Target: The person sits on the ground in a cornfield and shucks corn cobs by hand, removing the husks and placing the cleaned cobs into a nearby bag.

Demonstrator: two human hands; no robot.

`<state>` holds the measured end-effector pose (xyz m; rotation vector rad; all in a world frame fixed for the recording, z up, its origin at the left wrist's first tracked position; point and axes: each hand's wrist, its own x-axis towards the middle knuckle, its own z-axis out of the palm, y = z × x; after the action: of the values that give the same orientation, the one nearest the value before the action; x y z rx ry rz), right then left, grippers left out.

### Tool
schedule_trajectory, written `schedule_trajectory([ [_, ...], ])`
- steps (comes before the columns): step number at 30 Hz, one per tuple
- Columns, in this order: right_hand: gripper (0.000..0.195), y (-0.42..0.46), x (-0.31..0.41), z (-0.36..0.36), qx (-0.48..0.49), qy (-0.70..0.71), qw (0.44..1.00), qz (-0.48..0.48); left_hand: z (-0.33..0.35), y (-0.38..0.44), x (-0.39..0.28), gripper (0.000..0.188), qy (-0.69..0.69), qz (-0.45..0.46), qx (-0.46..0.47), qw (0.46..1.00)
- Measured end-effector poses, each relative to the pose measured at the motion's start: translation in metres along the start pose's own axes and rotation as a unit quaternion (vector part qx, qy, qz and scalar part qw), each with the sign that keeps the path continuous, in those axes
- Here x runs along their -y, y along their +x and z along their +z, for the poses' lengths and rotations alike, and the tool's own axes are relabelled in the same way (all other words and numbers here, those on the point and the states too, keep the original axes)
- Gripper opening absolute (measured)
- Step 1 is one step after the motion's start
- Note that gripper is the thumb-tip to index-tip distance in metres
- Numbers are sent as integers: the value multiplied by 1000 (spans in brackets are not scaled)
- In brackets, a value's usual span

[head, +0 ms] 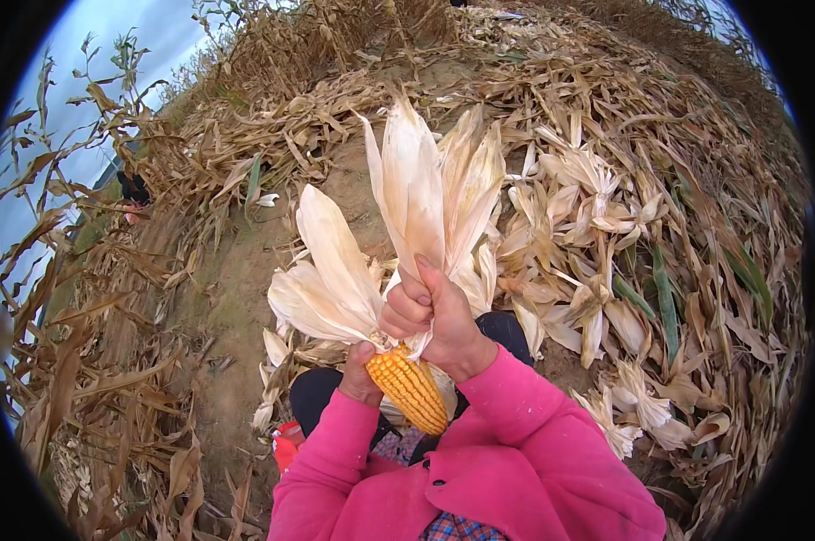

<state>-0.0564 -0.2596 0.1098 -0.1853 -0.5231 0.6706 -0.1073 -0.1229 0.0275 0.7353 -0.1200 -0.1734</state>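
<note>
An ear of yellow corn (pixel 407 389) lies between my hands, its kernels bare and its tip pointing down toward my lap. Pale dry husk leaves (pixel 411 182) fan upward from its base. My right hand (pixel 431 311) is closed in a fist around the bunched husks, thumb on top. At the ear's base my left hand (pixel 361 379) grips from the left side, its fingers mostly hidden behind the corn. A second spread of husk (pixel 326 270) leans out to the left, still joined near the base.
Loose stripped husks (pixel 583 196) are heaped to the right and ahead. Dry corn stalks (pixel 691 169) cover the ground on the right; others stand at the left (pixel 62 365). A bare soil strip (pixel 235 324) runs on the left. A red bag-like item (pixel 287 443) is beside my leg.
</note>
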Motion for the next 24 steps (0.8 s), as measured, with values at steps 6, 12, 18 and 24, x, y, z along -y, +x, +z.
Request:
schedule_trajectory([
  [6,30,-3,-4,-55,-198,-300,933,-27,-32,24,11,41,138,-162,-85,973],
  [12,52,-16,-24,-90,-89,-786,606,-76,-29,25,23,28,342,-107,-161,920],
  [18,34,-15,-13,-100,-9,-812,579,-81,-29,27,22,29,400,-99,-134,901],
  [24,35,-27,-11,-97,-122,-491,859,77,-36,21,20,30,297,-192,-116,928],
])
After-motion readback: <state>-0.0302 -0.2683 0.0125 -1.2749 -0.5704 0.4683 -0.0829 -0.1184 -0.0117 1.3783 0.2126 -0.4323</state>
